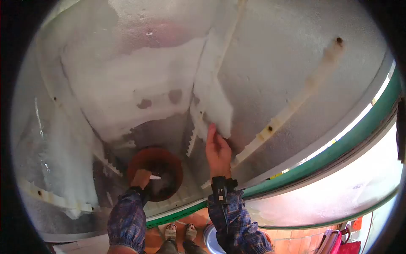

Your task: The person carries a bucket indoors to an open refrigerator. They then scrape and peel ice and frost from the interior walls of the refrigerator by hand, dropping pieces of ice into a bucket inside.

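Low in the frame, my left hand (141, 178) reaches into a round reddish-brown tub (179, 171), its fingers closed round a tool with a white handle (155, 177). The tool's far end is not clear against the dark inside of the tub. My right hand (219, 148) is raised to the inner wall (262, 84) of a large grey metal chamber. Its fingers are stretched upward and touch, or nearly touch, the lower part of a whitish patch (220, 110) on that wall. Nothing shows in this hand.
Pale strips (292, 108) with dark holes run along the chamber walls. A green-edged rim (317, 156) curves across the lower right. Below are my sandalled feet (190, 230) on orange tiles, a blue-white basin (211, 239) and red and pink items (338, 243) at lower right.
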Tool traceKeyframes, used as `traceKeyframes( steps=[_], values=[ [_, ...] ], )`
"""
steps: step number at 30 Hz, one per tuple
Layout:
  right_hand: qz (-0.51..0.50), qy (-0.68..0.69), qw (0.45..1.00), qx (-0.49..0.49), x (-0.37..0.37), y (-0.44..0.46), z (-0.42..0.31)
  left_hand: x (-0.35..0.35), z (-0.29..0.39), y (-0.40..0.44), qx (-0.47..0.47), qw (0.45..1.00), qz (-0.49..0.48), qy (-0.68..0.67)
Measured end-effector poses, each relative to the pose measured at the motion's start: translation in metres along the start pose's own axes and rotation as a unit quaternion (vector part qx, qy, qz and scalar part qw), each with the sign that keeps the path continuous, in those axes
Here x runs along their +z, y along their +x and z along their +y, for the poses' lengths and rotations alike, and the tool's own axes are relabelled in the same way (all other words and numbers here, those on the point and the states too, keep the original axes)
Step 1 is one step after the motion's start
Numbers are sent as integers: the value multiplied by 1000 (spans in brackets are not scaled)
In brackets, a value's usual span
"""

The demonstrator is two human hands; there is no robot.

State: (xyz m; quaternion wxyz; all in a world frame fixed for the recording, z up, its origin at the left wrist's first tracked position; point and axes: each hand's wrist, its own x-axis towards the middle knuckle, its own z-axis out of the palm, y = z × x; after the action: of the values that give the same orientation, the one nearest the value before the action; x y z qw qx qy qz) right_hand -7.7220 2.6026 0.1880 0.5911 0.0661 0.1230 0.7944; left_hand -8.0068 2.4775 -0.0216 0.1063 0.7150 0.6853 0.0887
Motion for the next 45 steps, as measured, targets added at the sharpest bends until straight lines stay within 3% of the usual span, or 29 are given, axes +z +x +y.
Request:
traceKeyframes(
  steps=[1,3,4,6,7,9,10,11,12,13,14,15,16,17,18,19,21,24,25,27,28,30,31,33,36,37,39,43,45],
  values=[
    [-2,-1,1000,-4,-1,0,-2,10,-5,4,6,999,-29,35],
    [-18,-29,999,-22,1,-1,0,-41,32,56,78,993,87,-23],
    [-18,-27,999,-22,-1,0,0,-87,68,73,113,971,186,-98],
    [-16,21,1000,3,-5,5,-2,-177,143,94,176,934,280,-135],
    [-16,21,1000,3,-7,4,-3,-211,167,113,269,896,302,-185],
    [-37,-79,996,-4,-10,2,-4,-250,199,137,362,862,329,-134],
    [-37,-79,996,-6,-9,-2,-2,-259,209,146,364,861,329,-135],
    [-138,-377,910,-100,-9,-5,-1,-266,218,152,395,847,333,-127],
    [-223,-632,718,-185,-5,-8,1,-270,222,157,427,830,339,-119],
    [-223,-633,717,-188,1,-6,4,-269,221,161,430,828,339,-120],
    [-113,-392,905,-116,7,-3,6,-267,219,165,433,826,340,-116],
    [9,-108,994,-29,8,0,7,-266,217,168,436,825,341,-112],
    [9,-106,994,-30,7,-1,8,-265,216,170,437,826,339,-111],
    [-66,-305,945,-99,5,-2,10,-264,216,172,451,813,352,-107],
    [-136,-490,845,-164,2,-4,9,-266,217,173,464,800,365,-106],
    [-132,-492,845,-163,0,-7,7,-267,218,174,463,801,363,-109],
    [-106,-733,644,-193,4,-10,4,-273,220,182,488,800,338,-85],
    [-60,-763,618,-179,13,-18,11,-269,218,188,512,776,362,-69],
    [-63,-762,619,-180,12,-14,10,-270,219,190,512,776,363,-66],
    [-81,-672,713,-183,2,-3,7,-270,219,188,480,811,328,-68],
    [-82,-671,715,-180,-8,5,2,-273,219,182,478,813,327,-67],
    [-76,-428,885,-169,-14,17,-2,-276,221,174,470,808,346,-81],
    [-77,-428,884,-170,-13,17,-2,-271,219,174,471,807,347,-81],
    [-59,-544,820,-168,-3,12,2,-260,214,176,465,784,394,-117],
    [-14,-705,694,-148,12,-12,10,-267,227,164,434,806,385,-119],
    [-10,-706,693,-144,14,-17,11,-265,227,166,431,808,382,-122],
    [-31,-771,616,-162,21,-20,15,-267,227,172,455,780,417,-105],
    [-41,-807,567,-158,27,-27,15,-268,227,179,476,756,433,-122],
    [-71,-745,629,-211,3,-7,6,-269,227,184,480,757,431,-108]
  ],
)
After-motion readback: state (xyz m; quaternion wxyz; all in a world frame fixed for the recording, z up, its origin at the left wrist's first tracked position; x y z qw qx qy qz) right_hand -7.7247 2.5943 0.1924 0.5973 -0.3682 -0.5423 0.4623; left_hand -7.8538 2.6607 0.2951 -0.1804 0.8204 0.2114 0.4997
